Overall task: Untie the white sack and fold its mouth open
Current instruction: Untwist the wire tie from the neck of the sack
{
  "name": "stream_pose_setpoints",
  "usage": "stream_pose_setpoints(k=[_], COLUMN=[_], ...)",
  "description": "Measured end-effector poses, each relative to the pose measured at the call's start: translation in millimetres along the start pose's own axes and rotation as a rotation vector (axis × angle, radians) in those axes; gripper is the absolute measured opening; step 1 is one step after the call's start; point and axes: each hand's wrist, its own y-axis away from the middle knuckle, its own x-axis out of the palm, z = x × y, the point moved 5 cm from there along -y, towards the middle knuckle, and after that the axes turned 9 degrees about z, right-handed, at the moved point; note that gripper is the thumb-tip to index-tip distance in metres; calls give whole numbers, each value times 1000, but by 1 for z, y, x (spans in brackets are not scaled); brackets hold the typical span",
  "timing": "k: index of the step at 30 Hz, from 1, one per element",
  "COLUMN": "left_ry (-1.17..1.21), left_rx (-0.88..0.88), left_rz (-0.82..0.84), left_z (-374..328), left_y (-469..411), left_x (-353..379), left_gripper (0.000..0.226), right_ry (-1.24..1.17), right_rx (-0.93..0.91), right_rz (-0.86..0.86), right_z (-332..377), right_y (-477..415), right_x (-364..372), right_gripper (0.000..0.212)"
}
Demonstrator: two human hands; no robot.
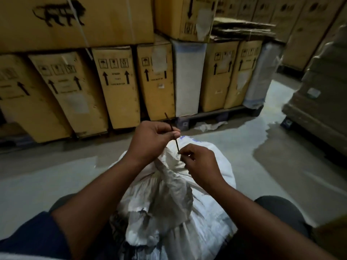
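The white sack [204,199] stands between my knees on the floor, its mouth bunched into a crumpled grey-white neck [174,186]. A thin dark tie string [175,142] runs taut from the neck up through my fingers, its free end sticking out above my left hand. My left hand [150,141] pinches the string between thumb and fingers above the sack. My right hand [199,166] pinches the string's lower end right at the gathered neck.
A row of upright yellow cardboard boxes [116,85] on a low pallet [216,115] stands close ahead, with bigger boxes stacked above. Wrapped goods [317,102] stand at the right. Crumpled paper [208,125] lies on the pale concrete floor [262,136].
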Motion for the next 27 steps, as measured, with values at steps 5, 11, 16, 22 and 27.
stream_pose_setpoints(k=[5, 11, 16, 22, 27], left_ry=[78, 199, 320, 403, 410], left_rx=[9, 31, 36, 146, 276], left_rz=[-50, -32, 95, 284, 458], left_z=[-15, -48, -102, -190, -255], left_y=[7, 13, 9, 4, 9], left_x=[-4, 6, 44, 122, 204], left_gripper=[6, 3, 6, 10, 11], right_ry=[65, 7, 47, 123, 82], right_rx=[-48, -23, -68, -76, -71], right_rz=[58, 35, -87, -216, -335], right_z=[17, 39, 58, 75, 71], right_y=[15, 36, 67, 132, 199], right_x=[-24, -73, -139, -239, -316], right_gripper=[19, 13, 13, 8, 6])
